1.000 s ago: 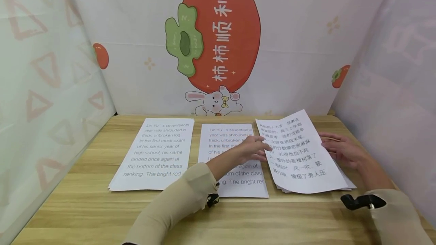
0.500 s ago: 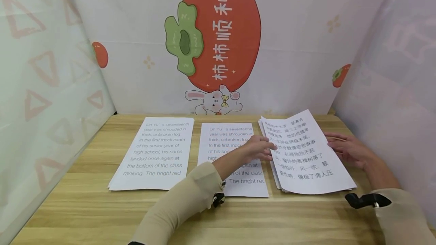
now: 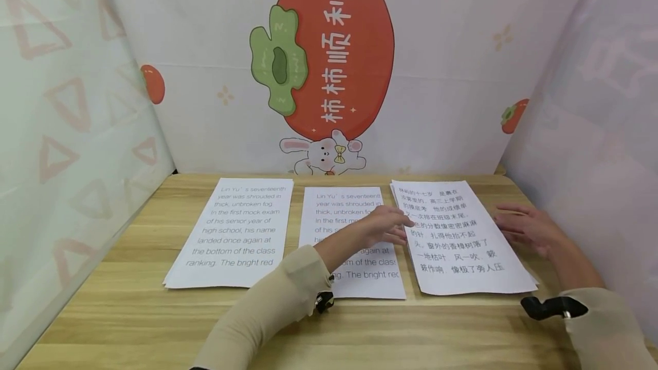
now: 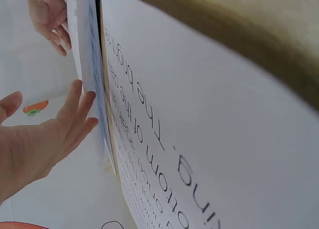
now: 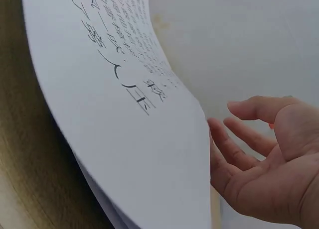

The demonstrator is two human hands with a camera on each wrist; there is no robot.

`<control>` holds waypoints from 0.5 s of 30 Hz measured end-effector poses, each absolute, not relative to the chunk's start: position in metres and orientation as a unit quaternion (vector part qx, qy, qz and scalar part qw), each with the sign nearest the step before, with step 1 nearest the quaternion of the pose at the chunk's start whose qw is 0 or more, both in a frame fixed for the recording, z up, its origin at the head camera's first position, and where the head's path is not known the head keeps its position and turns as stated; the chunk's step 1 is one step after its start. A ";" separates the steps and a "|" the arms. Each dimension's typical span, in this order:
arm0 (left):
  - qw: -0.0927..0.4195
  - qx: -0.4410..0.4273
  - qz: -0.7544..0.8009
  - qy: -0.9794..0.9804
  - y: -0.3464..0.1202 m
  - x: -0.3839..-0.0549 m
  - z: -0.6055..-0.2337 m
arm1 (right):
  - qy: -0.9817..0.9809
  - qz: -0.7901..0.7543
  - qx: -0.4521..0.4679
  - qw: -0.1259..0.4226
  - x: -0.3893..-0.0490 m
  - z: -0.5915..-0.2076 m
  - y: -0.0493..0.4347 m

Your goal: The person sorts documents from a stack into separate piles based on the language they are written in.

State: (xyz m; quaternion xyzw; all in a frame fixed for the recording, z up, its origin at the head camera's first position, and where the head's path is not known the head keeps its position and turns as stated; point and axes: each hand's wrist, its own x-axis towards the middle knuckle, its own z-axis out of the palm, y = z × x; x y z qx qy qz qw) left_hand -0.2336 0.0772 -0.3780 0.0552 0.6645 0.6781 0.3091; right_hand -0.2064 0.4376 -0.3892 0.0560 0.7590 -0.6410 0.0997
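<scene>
On the right of the table lies a stack of paper sheets (image 3: 452,244) printed with Chinese text, its top sheet lying nearly flat. My left hand (image 3: 382,226) is at the stack's left edge, fingertips right against it. In the left wrist view the fingers of this left hand (image 4: 50,134) are extended and the thumb stands apart. At the stack's right edge is my right hand (image 3: 532,230). Seen from the right wrist, the right hand (image 5: 269,164) has its fingers loosely bent beside the paper's edge, thumb raised off the sheet.
An English-printed stack of sheets (image 3: 354,287) lies in the middle, partly hidden under my left forearm. Another English-printed stack (image 3: 231,233) sits on the left. The wooden table (image 3: 411,336) is enclosed by a patterned cloth backdrop (image 3: 437,101) and side cloths.
The top sheet of the right stack, earlier bowed up at its far right corner, now lies flatter. It has shifted slightly right to line up with the sheets beneath. Both hands shifted slightly right.
</scene>
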 end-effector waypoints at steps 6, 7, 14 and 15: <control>0.308 0.066 0.664 0.678 0.064 -0.236 -0.376 | 0.800 -0.598 0.016 0.056 -0.206 -0.382 0.431; 0.306 0.067 0.660 0.683 0.061 -0.236 -0.376 | 0.816 -0.576 0.007 0.045 -0.206 -0.380 0.430; 0.272 0.073 0.634 0.720 0.034 -0.247 -0.370 | 0.867 -0.494 -0.044 0.055 -0.204 -0.365 0.405; 0.267 0.072 0.634 0.723 0.030 -0.248 -0.369 | 0.868 -0.490 -0.054 0.060 -0.205 -0.363 0.399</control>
